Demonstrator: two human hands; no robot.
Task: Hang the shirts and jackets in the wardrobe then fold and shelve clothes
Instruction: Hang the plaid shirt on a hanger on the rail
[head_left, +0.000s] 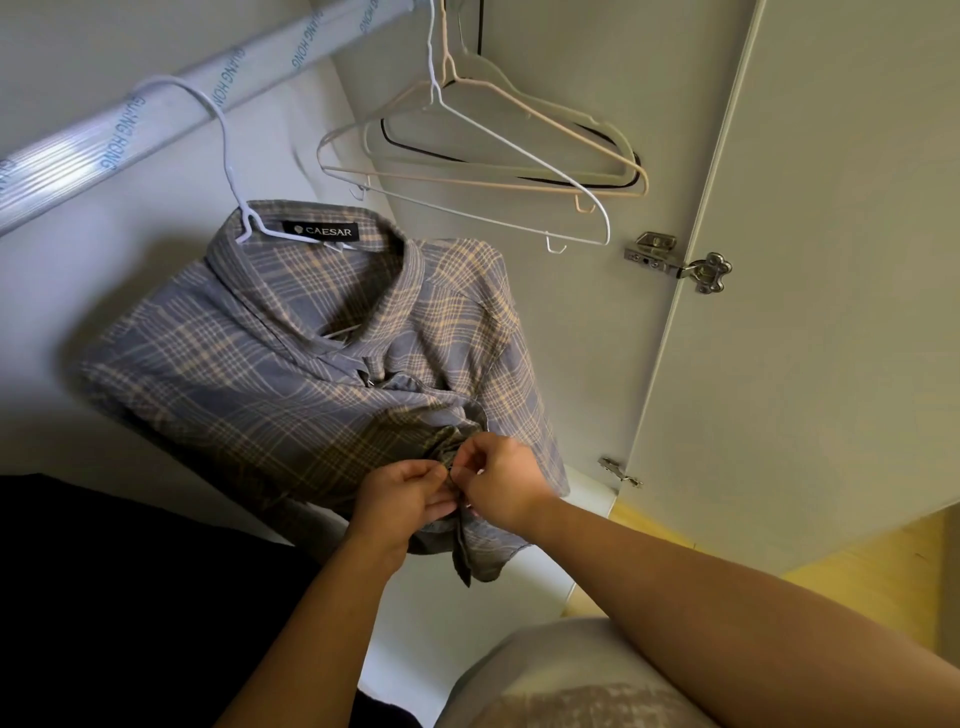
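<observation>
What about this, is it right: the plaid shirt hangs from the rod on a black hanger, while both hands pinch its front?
Not black: the head view shows a white hanger holding the plaid shirt on the rod, with left hand and right hand pinching its front.

Hidden and cut off.
My fingertips (470, 460) cover what they pinch on the shirt (291, 364); the rail (130, 135) leaves the left edge.

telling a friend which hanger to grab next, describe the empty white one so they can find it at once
Follow the wardrobe rail past the hung plaid shirt to the bare hangers near the door hinge. The white hanger is the frontmost and hangs lowest, ahead of a peach one and a black one.
</observation>
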